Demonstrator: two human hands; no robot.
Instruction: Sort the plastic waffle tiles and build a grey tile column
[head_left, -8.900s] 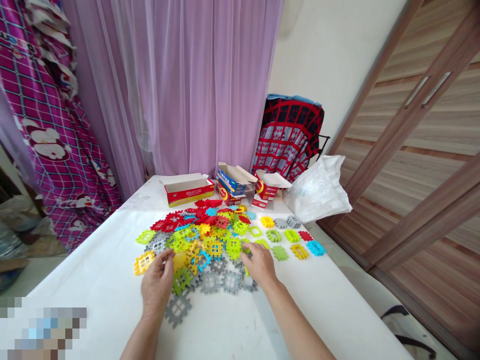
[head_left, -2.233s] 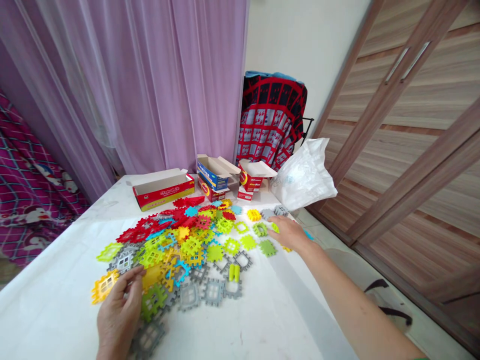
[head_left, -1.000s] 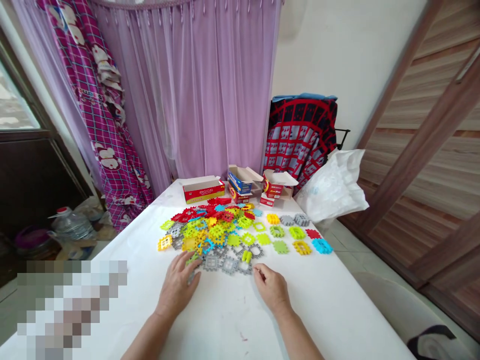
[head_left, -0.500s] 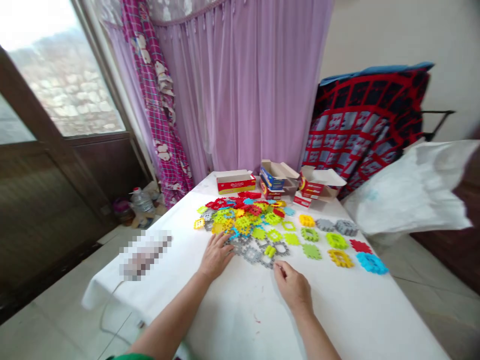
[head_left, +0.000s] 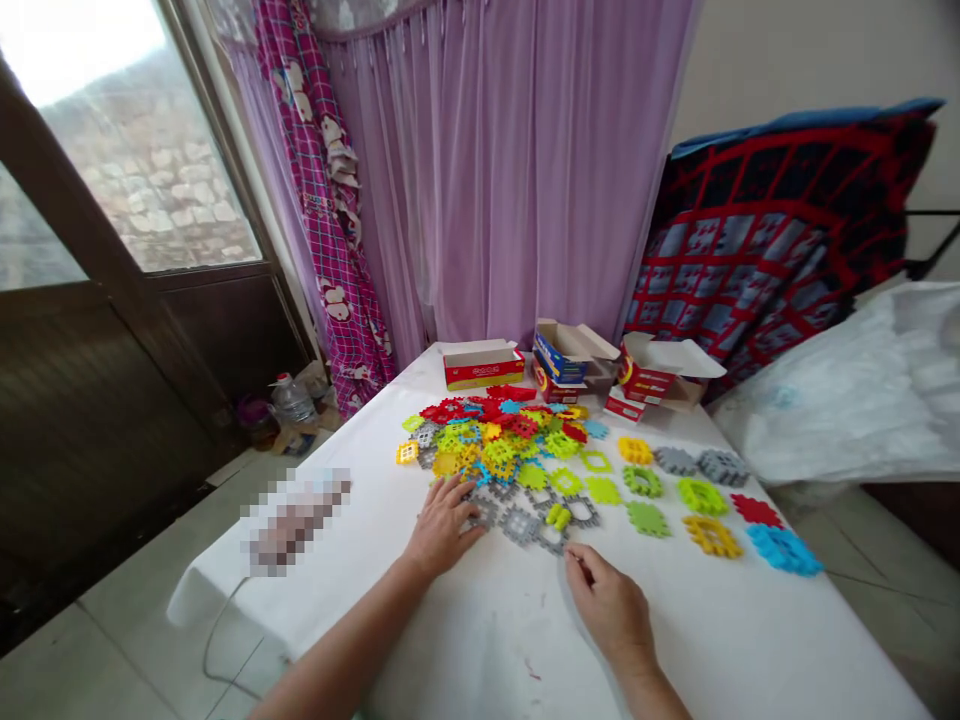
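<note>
My left hand (head_left: 442, 528) lies flat and released on the worktop (head_left: 720, 640), fingers spread, tips touching the grey tiles (head_left: 520, 522) at its 1 o'clock. My right hand (head_left: 613, 608) rests knuckles up and loosely curled; I cannot tell if it pinches anything. The same grey tiles sit at its 11 o'clock, just beside the fingertips. A lime piece (head_left: 557, 516) lies on them. The coloured tile pile (head_left: 499, 440) is at 12 o'clock from my left hand. The single tiles (head_left: 703, 495) are at 1 o'clock from my right hand, apart.
</note>
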